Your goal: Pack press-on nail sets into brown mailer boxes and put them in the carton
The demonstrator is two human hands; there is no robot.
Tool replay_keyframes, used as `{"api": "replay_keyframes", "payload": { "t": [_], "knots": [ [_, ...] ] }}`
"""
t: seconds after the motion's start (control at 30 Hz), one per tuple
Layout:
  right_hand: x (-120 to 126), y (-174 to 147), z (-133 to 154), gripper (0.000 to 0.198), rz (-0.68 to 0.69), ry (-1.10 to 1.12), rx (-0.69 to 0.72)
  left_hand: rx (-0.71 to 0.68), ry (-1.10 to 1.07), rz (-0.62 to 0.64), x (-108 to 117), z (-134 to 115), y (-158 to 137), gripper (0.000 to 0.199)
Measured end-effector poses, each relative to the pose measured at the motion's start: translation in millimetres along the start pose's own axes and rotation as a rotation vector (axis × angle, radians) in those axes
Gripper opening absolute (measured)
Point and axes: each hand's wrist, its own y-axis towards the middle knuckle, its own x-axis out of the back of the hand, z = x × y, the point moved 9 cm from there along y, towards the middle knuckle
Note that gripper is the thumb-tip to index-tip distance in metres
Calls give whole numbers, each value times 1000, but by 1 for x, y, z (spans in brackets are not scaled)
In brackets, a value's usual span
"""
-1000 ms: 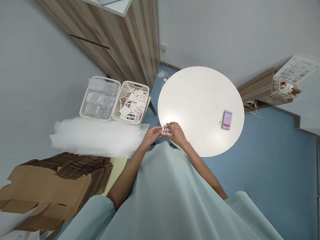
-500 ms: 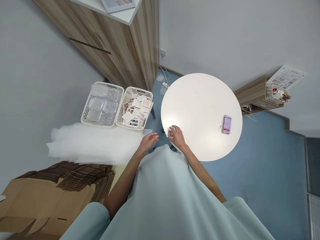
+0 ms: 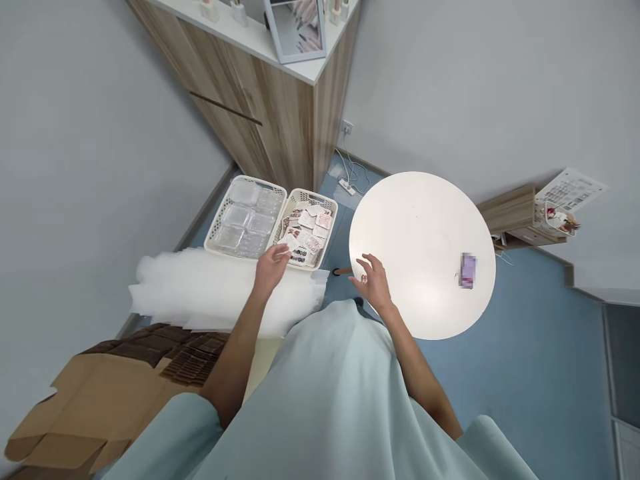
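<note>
My left hand reaches with its fingers stretched out to the near edge of a small white basket. That basket holds a pile of small cards and packets, some with press-on nails on them. I cannot tell whether my fingertips touch a card. Over the left edge of the round white table, my right hand has its fingers apart. Below its palm a small reddish nail packet shows, partly hidden by the hand; it seems to lie on the tabletop.
A larger white basket with clear plastic boxes stands to the left. In front lies a stack of white foam sheets, with flattened brown cartons nearer me. A blurred purple item is on the table. A wooden cabinet stands behind.
My left hand has moved up and left, to the basket of cards. My right hand has opened from the nail packet at the table's edge. The view has shifted toward the left.
</note>
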Motion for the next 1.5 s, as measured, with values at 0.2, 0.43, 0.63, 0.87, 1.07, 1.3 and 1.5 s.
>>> {"api": "replay_keyframes", "payload": {
  "t": [0.2,0.43,0.63,0.87,1.07,1.3,1.5],
  "knots": [
    [3,4,31,46,-3,3,26,-99,469,-262,90,0,49,53],
    [0,2,54,45,0,-23,2,-30,702,-185,110,40,75,59],
    [-2,-3,60,43,1,-36,-12,-55,748,-140,111,47,82,60],
    [-10,-7,66,42,21,-25,-38,-20,804,-105,120,44,93,59],
    [-11,-10,67,41,39,-17,-58,-25,825,-100,120,38,94,57],
    [-8,-10,67,39,41,6,-53,-36,731,-202,140,23,80,71],
    [-9,-4,68,40,55,62,15,-92,601,-226,97,-12,31,79]
  ]
}}
